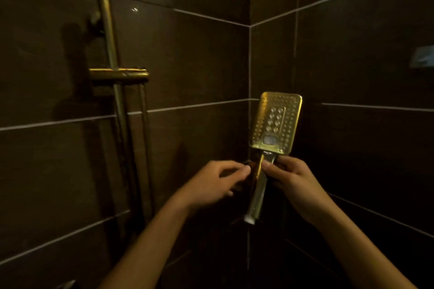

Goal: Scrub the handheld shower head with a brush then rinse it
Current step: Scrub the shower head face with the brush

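Here, head view, inside a dim shower corner of dark brown wall tiles [187,65]. Pinching the stem of a gold, rectangular metal handheld shower head [276,122] just under its plate: the right hand [293,178], at 3 o'clock of the stem. Poised at 9 o'clock, fingers curled, fingertips just beside the stem: the left hand [211,183]; impossible to tell whether holding anything, with something dark and unclear lying between. Plate standing at 12 o'clock above both hands, long axis running 12 to 7, white-tipped foot lowest. Right hand nearer, bearing the weight. Nozzle face turned to camera, rows of small holes, larger ones mid-panel, glinting. No brush clearly visible. At 10 o'clock, a brass-coloured wall rail [110,42].
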`<state>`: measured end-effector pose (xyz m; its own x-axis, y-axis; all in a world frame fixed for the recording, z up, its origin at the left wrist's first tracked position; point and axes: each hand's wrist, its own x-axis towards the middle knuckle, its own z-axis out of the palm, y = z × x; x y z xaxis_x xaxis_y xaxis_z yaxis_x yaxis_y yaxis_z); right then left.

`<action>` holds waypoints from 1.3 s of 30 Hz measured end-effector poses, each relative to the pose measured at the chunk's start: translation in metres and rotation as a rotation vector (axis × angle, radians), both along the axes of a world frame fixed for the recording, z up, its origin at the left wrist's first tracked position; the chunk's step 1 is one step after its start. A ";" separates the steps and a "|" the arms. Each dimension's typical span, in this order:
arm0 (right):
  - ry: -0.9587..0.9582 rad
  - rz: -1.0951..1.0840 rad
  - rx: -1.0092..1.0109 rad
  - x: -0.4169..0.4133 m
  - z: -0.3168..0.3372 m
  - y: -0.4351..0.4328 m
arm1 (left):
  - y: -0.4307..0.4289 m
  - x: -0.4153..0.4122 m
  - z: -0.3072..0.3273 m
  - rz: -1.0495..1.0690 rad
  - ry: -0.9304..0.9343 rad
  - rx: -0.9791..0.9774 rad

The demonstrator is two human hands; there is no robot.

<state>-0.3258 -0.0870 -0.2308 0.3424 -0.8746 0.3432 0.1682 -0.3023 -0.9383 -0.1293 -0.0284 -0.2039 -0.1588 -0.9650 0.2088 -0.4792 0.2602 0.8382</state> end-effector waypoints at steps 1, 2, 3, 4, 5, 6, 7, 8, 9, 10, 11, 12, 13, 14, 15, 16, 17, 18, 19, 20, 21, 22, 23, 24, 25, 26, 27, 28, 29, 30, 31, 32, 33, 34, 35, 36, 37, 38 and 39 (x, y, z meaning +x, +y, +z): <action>0.007 -0.015 -0.004 -0.013 -0.002 0.003 | 0.002 -0.022 -0.015 -0.062 0.118 0.055; 0.016 -0.027 0.001 -0.026 -0.006 0.004 | 0.003 -0.041 -0.028 -0.115 0.225 0.103; 0.021 -0.035 0.020 -0.039 -0.010 0.008 | 0.002 -0.061 -0.041 -0.166 0.332 0.152; 0.031 -0.038 0.037 -0.054 -0.016 0.011 | 0.003 -0.081 -0.051 -0.215 0.433 0.199; 0.054 -0.043 0.041 -0.066 -0.021 0.015 | 0.002 -0.096 -0.060 -0.251 0.517 0.231; 0.086 -0.058 0.040 -0.082 -0.028 0.018 | 0.001 -0.113 -0.069 -0.283 0.578 0.262; 0.126 -0.071 0.042 -0.098 -0.035 0.022 | 0.002 -0.130 -0.076 -0.308 0.628 0.292; 0.163 -0.071 0.048 -0.115 -0.042 0.026 | 0.004 -0.147 -0.085 -0.324 0.669 0.326; 0.201 -0.065 0.055 -0.133 -0.048 0.032 | 0.006 -0.165 -0.095 -0.330 0.710 0.363; 0.234 -0.055 0.069 -0.149 -0.055 0.033 | 0.008 -0.178 -0.106 -0.319 0.746 0.395; 0.264 -0.053 0.096 -0.170 -0.063 0.036 | 0.011 -0.195 -0.118 -0.302 0.766 0.429; 0.294 -0.053 0.132 -0.192 -0.072 0.037 | 0.014 -0.211 -0.132 -0.269 0.760 0.450; 0.332 -0.065 0.168 -0.214 -0.080 0.038 | 0.016 -0.225 -0.147 -0.229 0.724 0.463; 0.383 -0.102 0.197 -0.238 -0.088 0.038 | 0.019 -0.239 -0.164 -0.192 0.683 0.480; 0.455 -0.155 0.211 -0.259 -0.094 0.037 | 0.021 -0.250 -0.179 -0.159 0.648 0.495; 0.546 -0.229 0.219 -0.283 -0.102 0.035 | 0.025 -0.262 -0.193 -0.133 0.620 0.516; 0.649 -0.303 0.216 -0.305 -0.111 0.033 | 0.029 -0.272 -0.205 -0.110 0.599 0.539; 0.752 -0.379 0.194 -0.324 -0.119 0.028 | 0.031 -0.278 -0.215 -0.089 0.586 0.553; 0.846 -0.464 0.165 -0.345 -0.130 0.026 | 0.036 -0.287 -0.222 -0.076 0.573 0.564; 0.940 -0.553 0.130 -0.364 -0.141 0.022 | 0.041 -0.293 -0.227 -0.065 0.559 0.565; 1.036 -0.646 0.102 -0.381 -0.151 0.018 | 0.045 -0.298 -0.232 -0.058 0.548 0.558; 1.119 -0.733 0.102 -0.399 -0.162 0.016 | 0.050 -0.305 -0.237 -0.052 0.539 0.550; 1.190 -0.795 0.115 -0.416 -0.171 0.014 | 0.054 -0.310 -0.239 -0.046 0.527 0.543; 1.255 -0.821 0.141 -0.431 -0.180 0.013 | 0.058 -0.314 -0.243 -0.038 0.512 0.534; 1.309 -0.817 0.176 -0.445 -0.187 0.013 | 0.061 -0.316 -0.245 -0.032 0.497 0.521; 1.346 -0.797 0.208 -0.458 -0.196 0.011 | 0.064 -0.318 -0.247 -0.024 0.483 0.509; 1.371 -0.773 0.222 -0.467 -0.203 0.010 | 0.067 -0.320 -0.250 -0.019 0.467 0.495; 1.383 -0.756 0.220 -0.476 -0.209 0.008 | 0.069 -0.320 -0.252 -0.019 0.449 0.481; 1.392 -0.747 0.207 -0.481 -0.213 0.007 | 0.072 -0.320 -0.253 -0.024 0.439 0.467; 1.397 -0.740 0.194 -0.484 -0.214 0.005 | 0.074 -0.320 -0.255 -0.029 0.435 0.454; 1.402 -0.728 0.188 -0.484 -0.214 0.005 | 0.077 -0.319 -0.257 -0.027 0.435 0.445; 1.403 -0.716 0.191 -0.484 -0.213 0.004 | 0.079 -0.318 -0.259 -0.020 0.438 0.440; 1.404 -0.712 0.195 -0.482 -0.212 0.006 | 0.082 -0.316 -0.260 -0.011 0.441 0.435; 1.397 -0.721 0.185 -0.481 -0.212 0.008 | 0.084 -0.314 -0.263 -0.003 0.442 0.428; 1.377 -0.747 0.160 -0.478 -0.211 0.011 | 0.086 -0.312 -0.264 0.005 0.436 0.417; 1.335 -0.778 0.133 -0.472 -0.210 0.017 | 0.088 -0.308 -0.267 0.017 0.423 0.406; 1.276 -0.806 0.111 -0.465 -0.209 0.026 | 0.091 -0.304 -0.270 0.031 0.406 0.398; 1.200 -0.827 0.095 -0.455 -0.209 0.036 | 0.093 -0.300 -0.273 0.044 0.391 0.392; 1.118 -0.827 0.089 -0.443 -0.211 0.047 | 0.096 -0.295 -0.276 0.060 0.387 0.389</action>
<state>-0.7686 -0.0403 -0.4413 -0.2263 -0.9596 0.1672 -0.8708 0.1225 -0.4761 -0.4238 0.0671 -0.4803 -0.0834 -0.9877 -0.1325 -0.1218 -0.1218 0.9850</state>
